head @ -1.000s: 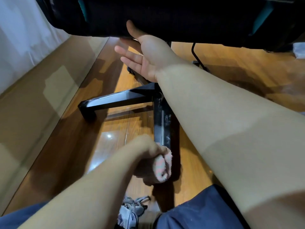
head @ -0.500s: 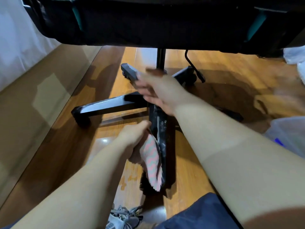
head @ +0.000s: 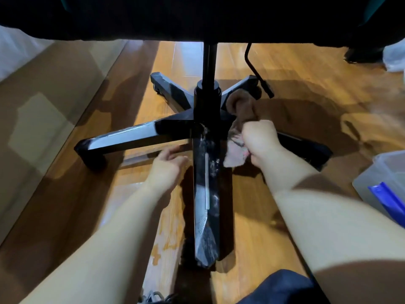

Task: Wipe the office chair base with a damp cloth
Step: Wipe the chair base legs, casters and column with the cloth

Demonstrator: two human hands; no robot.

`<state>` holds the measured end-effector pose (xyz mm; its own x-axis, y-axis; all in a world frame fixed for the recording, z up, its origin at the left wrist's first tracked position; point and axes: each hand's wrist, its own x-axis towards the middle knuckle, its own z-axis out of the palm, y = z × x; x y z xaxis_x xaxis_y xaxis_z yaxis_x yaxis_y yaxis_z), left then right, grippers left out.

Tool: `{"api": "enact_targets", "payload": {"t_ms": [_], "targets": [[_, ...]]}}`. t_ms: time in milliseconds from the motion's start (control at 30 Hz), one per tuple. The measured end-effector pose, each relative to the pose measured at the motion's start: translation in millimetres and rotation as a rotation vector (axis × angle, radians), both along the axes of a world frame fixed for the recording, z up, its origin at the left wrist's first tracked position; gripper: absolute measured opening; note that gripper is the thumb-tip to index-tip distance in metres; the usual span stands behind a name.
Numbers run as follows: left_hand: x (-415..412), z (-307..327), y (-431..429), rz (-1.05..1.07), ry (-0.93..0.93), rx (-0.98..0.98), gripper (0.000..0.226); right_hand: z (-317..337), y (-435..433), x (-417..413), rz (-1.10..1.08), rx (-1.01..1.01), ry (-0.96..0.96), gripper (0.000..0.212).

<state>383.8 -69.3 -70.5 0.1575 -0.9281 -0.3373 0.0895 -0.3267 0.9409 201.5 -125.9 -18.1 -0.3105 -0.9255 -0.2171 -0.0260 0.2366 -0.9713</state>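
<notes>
The black five-legged office chair base [head: 131,137] stands on the wooden floor, its column [head: 207,99] rising to the dark seat [head: 197,16] overhead. The leg pointing toward me [head: 206,205] carries wet smears and pale dust. My right hand [head: 260,139] grips the pink cloth [head: 235,150] in a fist just right of the hub, beside that leg. My left hand [head: 166,163] hovers left of the same leg, fingers loosely bent and holding nothing. A brown fuzzy shape [head: 241,104] shows just beyond the cloth; I cannot tell what it is.
A clear plastic tub [head: 385,178] with a blue item [head: 388,198] inside sits at the right. A tan panel [head: 43,119] runs along the left wall. The chair's lever [head: 256,69] hangs right of the column. A shoe [head: 153,297] lies at the bottom edge.
The cloth has passed from my left hand to my right, which came down from the seat to the hub. My left hand let go and moved left of the near leg.
</notes>
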Motion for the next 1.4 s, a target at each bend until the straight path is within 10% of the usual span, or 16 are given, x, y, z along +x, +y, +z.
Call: {"api": "enact_targets", "payload": {"t_ms": [133,367,633,933,1100,1267,1400], "targets": [[-14.3,-13.2,4.1,-0.091,0.237,0.154,0.039,-3.3,-13.7,19.8,0.142,0.078,-0.167,0.034],[-21.2,-27.5,8.0,-0.139,0.44,0.189,0.042,-33.8,8.0,16.1,0.453,-0.045,0.31,0.006],[-22.9,-35.5,13.4,-0.099,0.574,0.171,0.042,-37.8,-14.1,10.5,0.543,-0.213,0.858,0.05],[-25.4,-45.8,10.0,-0.189,0.59,0.115,0.037,-71.3,39.2,-12.9,0.816,-0.435,0.877,0.047],[-27.9,-52.7,8.2,-0.19,0.556,0.128,0.043,-69.4,16.2,4.5,0.552,-0.221,0.859,0.032],[-29.9,-54.1,4.6,-0.088,0.525,0.14,0.043,-65.7,82.2,-29.8,0.894,-0.329,0.755,0.047],[-27.2,-52.5,2.3,-0.093,0.509,0.139,0.039,-52.3,37.3,-15.7,0.658,-0.282,0.853,0.031]]}}
